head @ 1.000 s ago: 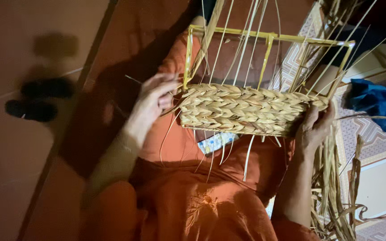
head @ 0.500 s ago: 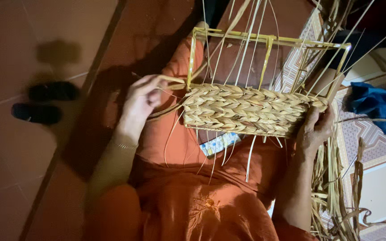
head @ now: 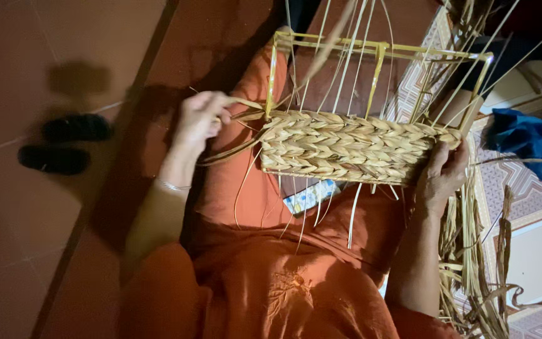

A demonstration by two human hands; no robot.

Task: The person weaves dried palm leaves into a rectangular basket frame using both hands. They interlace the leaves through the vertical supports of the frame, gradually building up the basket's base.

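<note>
Rectangular yellow wire-frame basket with braided straw wall [head: 346, 145]: resting on lap in orange garment [head: 265, 276] | right hand [head: 441, 172]: fingers wrapped around basket's right end | left hand [head: 199, 118]: fingertips pinching flat dry straw strands [head: 246, 110] beside basket's left corner

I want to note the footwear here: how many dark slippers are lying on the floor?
2. One dark slipper lies on the reddish tiled floor at the left; the other dark slipper lies just below it. Others may be out of view.
</note>
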